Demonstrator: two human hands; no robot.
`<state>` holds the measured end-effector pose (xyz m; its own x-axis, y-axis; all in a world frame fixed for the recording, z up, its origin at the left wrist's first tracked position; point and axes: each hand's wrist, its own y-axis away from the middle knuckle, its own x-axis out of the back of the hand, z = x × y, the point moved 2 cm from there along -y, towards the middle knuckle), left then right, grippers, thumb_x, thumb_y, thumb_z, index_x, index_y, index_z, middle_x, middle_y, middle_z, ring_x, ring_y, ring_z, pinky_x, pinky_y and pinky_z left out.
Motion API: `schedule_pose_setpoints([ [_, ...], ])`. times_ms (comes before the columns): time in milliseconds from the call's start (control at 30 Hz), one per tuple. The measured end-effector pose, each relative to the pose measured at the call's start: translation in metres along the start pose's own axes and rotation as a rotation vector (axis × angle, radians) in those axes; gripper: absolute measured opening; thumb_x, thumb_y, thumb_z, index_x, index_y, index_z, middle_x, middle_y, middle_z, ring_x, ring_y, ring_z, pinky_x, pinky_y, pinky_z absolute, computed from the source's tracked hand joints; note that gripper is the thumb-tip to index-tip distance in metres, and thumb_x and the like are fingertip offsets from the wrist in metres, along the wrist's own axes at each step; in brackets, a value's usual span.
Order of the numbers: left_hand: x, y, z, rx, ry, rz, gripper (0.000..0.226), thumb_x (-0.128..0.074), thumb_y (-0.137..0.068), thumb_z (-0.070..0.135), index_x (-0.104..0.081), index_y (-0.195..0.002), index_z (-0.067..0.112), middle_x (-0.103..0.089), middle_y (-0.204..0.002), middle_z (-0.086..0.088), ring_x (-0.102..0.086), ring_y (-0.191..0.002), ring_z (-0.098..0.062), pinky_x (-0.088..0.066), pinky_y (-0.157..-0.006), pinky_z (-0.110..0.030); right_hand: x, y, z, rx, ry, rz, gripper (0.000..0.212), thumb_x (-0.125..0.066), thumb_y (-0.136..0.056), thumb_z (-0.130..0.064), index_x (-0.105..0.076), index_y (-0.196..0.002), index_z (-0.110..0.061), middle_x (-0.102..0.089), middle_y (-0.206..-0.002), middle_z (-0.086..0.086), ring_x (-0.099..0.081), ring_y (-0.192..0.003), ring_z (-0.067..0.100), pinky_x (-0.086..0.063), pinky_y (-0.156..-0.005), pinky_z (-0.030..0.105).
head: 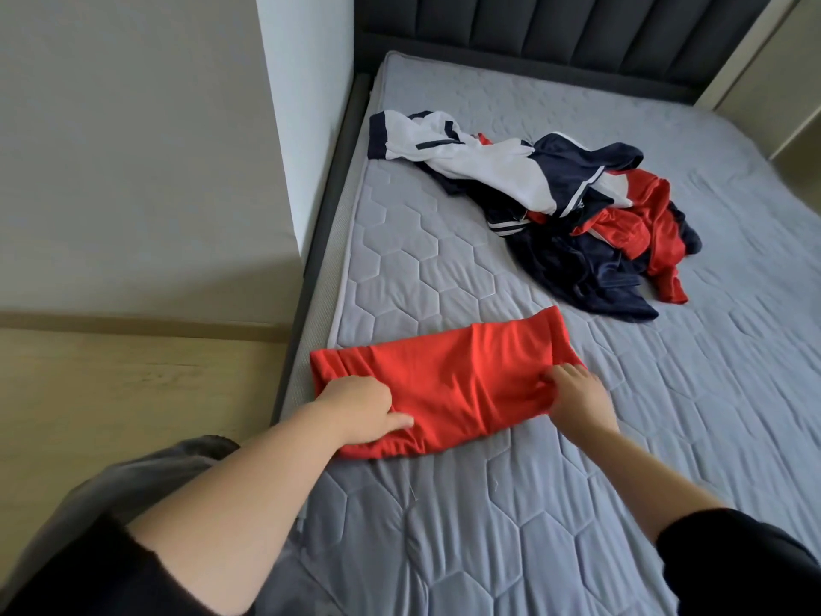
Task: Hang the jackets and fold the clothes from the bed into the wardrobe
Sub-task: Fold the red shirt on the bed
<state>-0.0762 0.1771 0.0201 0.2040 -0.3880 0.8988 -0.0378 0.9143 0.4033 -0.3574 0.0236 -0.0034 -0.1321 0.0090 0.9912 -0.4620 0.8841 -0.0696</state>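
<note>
Folding is under way but, as I judge it, the job is in its early part. Taking the bed (pixel 511 504) as the marker: at its near left edge lies one red garment (pixel 448 384), already doubled into a flat band that runs from the mattress edge toward the middle. The left hand (pixel 360 411) rests on the left end of that band, forefinger stretched out along the cloth, the other fingers curled down at the fabric; they seem to pinch the near edge, though the grip itself is hidden under the hand. The right hand (pixel 577 397) sits at the band's right end, its fingers (pixel 551 380) bent and gathering a tuck of the red cloth. So both hands are holding the same piece, and it looks one fold short of finished.

Farther up the bed, toward the headboard (pixel 555 42) and right of the red band, well apart from it, sits one untidy heap of clothes (pixel 577 229). In it I count one white and navy jacket (pixel 480 162) spread to the left, and one red piece (pixel 657 233) on the right. The navy cloth between and beneath them may be one garment or several. I cannot tell.

No wardrobe shows, and no hanger. Nothing visible is hung or stowed; the heap is untouched and the red band has yet to leave the bed.
</note>
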Motion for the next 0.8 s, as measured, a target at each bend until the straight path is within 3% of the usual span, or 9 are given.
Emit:
schedule_pose_setpoints([
  [67,0.007,-0.005,-0.002,0.012,-0.024,0.279,0.041,-0.042,-0.095,0.051,-0.062,-0.084,0.016,-0.065,-0.098,-0.004,-0.059,-0.094,-0.025,-0.038,-0.071,-0.034,0.009,-0.006,-0.014,0.006,-0.142,0.182,0.029,-0.051,-0.065,0.01,-0.068,-0.088,0.004,-0.063,-0.082,0.017,-0.058,-0.08,0.041,-0.046,-0.073,0.044],
  [167,0.012,-0.015,-0.016,0.108,-0.001,0.549,0.026,-0.05,-0.093,0.037,-0.064,-0.101,0.017,-0.061,-0.105,-0.002,-0.052,-0.106,-0.023,-0.041,-0.082,-0.035,0.015,-0.029,-0.04,0.009,-0.223,0.276,0.028,-0.047,-0.078,0.006,-0.064,-0.1,0.003,-0.061,-0.101,0.018,-0.054,-0.094,0.039,-0.044,-0.084,0.046],
  [300,-0.001,-0.022,-0.057,0.545,0.334,0.456,0.036,-0.059,-0.089,0.037,-0.057,-0.116,0.013,-0.056,-0.122,-0.012,-0.05,-0.114,-0.033,-0.044,-0.092,-0.04,0.01,-0.068,-0.035,-0.365,-0.324,0.205,0.036,-0.049,-0.092,-0.017,-0.05,-0.125,-0.002,-0.048,-0.129,0.019,-0.042,-0.12,0.036,-0.032,-0.101,0.044],
  [400,-0.014,-0.026,-0.081,0.711,0.637,0.356,0.046,-0.062,-0.088,0.038,-0.058,-0.115,0.001,-0.061,-0.118,-0.022,-0.057,-0.111,-0.038,-0.046,-0.091,-0.039,0.008,-0.091,-0.007,-0.617,-0.386,0.092,0.05,-0.05,-0.094,-0.034,-0.046,-0.132,-0.002,-0.046,-0.136,0.02,-0.039,-0.128,0.035,-0.032,-0.105,0.044],
  [500,-0.02,-0.033,-0.087,0.71,0.825,0.358,0.037,-0.063,-0.089,0.029,-0.066,-0.1,-0.005,-0.066,-0.104,-0.027,-0.062,-0.1,-0.039,-0.048,-0.086,-0.041,0.008,-0.106,0.006,-0.661,-0.499,0.007,0.036,-0.05,-0.093,-0.031,-0.064,-0.101,0.001,-0.064,-0.107,0.021,-0.057,-0.105,0.035,-0.044,-0.087,0.037],
  [567,-0.022,-0.034,-0.086,0.734,0.866,0.376,0.032,-0.062,-0.09,0.025,-0.067,-0.096,-0.006,-0.066,-0.102,-0.028,-0.062,-0.098,-0.04,-0.046,-0.082,-0.04,0.009,-0.112,0.009,-0.674,-0.572,0.016,0.026,-0.051,-0.092,-0.023,-0.062,-0.079,-0.003,-0.062,-0.089,0.018,-0.06,-0.093,0.032,-0.041,-0.075,0.032],
  [600,-0.024,-0.033,-0.087,0.773,0.88,0.382,0.032,-0.061,-0.091,0.024,-0.066,-0.098,-0.007,-0.065,-0.104,-0.028,-0.061,-0.1,-0.04,-0.045,-0.082,-0.039,0.01,-0.114,0.012,-0.713,-0.614,0.032,0.023,-0.05,-0.092,-0.02,-0.062,-0.079,-0.005,-0.061,-0.088,0.017,-0.06,-0.093,0.031,-0.038,-0.073,0.029],
  [700,-0.029,-0.029,-0.094,0.911,0.89,0.363,0.039,-0.059,-0.093,0.023,-0.062,-0.112,-0.011,-0.061,-0.118,-0.03,-0.057,-0.11,-0.041,-0.043,-0.085,-0.037,0.013,-0.113,0.031,-0.874,-0.68,0.079,0.03,-0.05,-0.092,-0.019,-0.065,-0.112,-0.003,-0.065,-0.108,0.016,-0.062,-0.106,0.032,-0.043,-0.072,0.028],
  [800,-0.032,-0.027,-0.097,0.956,0.825,0.325,0.038,-0.058,-0.093,0.021,-0.062,-0.116,-0.009,-0.059,-0.121,-0.028,-0.056,-0.112,-0.042,-0.044,-0.087,-0.038,0.014,-0.11,0.04,-0.951,-0.539,0.063,0.04,-0.049,-0.095,-0.022,-0.055,-0.125,0.005,-0.059,-0.125,0.021,-0.055,-0.116,0.035,-0.044,-0.091,0.035],
])
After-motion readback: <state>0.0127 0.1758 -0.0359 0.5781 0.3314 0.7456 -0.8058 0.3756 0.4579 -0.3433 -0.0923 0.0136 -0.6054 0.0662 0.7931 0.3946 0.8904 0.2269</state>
